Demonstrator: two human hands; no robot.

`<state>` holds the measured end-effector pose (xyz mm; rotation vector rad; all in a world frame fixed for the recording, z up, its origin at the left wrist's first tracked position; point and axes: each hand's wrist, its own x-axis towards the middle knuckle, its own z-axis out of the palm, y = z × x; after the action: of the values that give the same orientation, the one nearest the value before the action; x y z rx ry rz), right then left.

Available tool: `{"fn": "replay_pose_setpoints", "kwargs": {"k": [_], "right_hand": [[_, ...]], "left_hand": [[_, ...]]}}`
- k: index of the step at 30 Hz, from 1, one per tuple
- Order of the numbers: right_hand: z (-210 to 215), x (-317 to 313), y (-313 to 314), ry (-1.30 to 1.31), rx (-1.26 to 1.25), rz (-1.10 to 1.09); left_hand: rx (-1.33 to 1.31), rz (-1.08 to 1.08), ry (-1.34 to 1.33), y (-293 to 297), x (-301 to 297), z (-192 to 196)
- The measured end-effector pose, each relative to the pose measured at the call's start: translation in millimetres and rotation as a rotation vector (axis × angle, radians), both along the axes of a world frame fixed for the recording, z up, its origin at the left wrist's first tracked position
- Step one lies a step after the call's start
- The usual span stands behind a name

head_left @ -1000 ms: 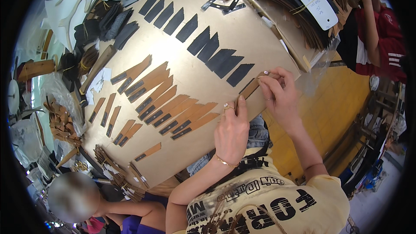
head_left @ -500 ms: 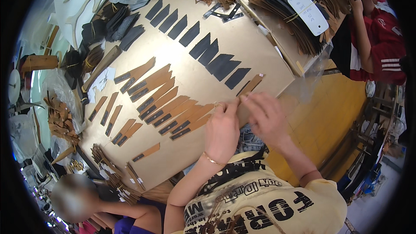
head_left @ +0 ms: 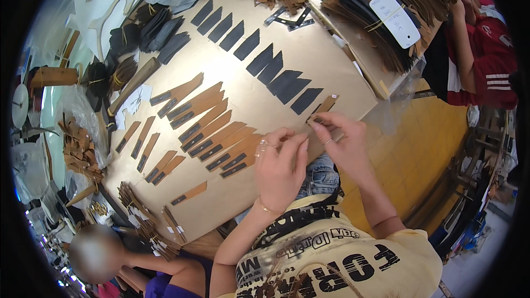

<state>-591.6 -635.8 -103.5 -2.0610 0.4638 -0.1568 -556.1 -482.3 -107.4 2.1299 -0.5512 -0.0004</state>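
Note:
My right hand (head_left: 345, 139) is at the table's near edge, thumb and forefinger pinched on a small dark piece (head_left: 314, 120) by the lower end of a brown leather strip (head_left: 329, 101). What the piece is cannot be made out. To its left, my left hand (head_left: 279, 165) hovers with loosely bent fingers, the thumb apart and nothing visible between them. Beyond it, brown leather strips with dark patches (head_left: 221, 138) lie fanned in overlapping rows. A slanting row of black pointed pieces (head_left: 258, 59) lies farther back.
Bundled leather strips with a white tag (head_left: 395, 19) are piled at the far right, near a person in a red sleeve (head_left: 486, 72). A hammer (head_left: 132, 85) lies at the left. Another person (head_left: 176, 273) sits at lower left. Metal brackets (head_left: 290, 19) lie at the back.
My hands have drawn apart: the left has moved slightly left, away from the right. My right fingers, blurred before, now pinch a small dark piece. The view has shifted slightly.

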Motion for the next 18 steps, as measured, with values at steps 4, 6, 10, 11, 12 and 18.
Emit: {"fn": "replay_pose_setpoints", "kwargs": {"k": [4, 6, 10, 11, 12, 18], "right_hand": [[-0.9, 6.4, -9.6, 0.021, 0.25, -0.023], [-2.0, 7.5, -13.2, 0.032, 0.334, -0.038], [-3.7, 8.6, -18.5, 0.084, 0.386, -0.032], [-4.1, 8.8, -18.8, 0.091, 0.41, -0.042], [-4.5, 9.2, -19.1, 0.103, 0.435, -0.058], [-9.7, 13.7, -24.1, 0.142, 0.467, -0.088]], "left_hand": [[0.135, -0.023, -0.167, -11.1, -3.1, -15.4], [0.14, 0.012, -0.215, -16.3, -3.4, -21.3], [0.295, -0.062, -0.385, -14.0, -1.6, -26.7], [0.325, -0.076, -0.414, -13.5, -1.8, -27.5], [0.358, -0.089, -0.439, -12.9, -1.9, -28.5], [0.419, -0.094, -0.434, -12.9, -8.0, -31.2]]}}
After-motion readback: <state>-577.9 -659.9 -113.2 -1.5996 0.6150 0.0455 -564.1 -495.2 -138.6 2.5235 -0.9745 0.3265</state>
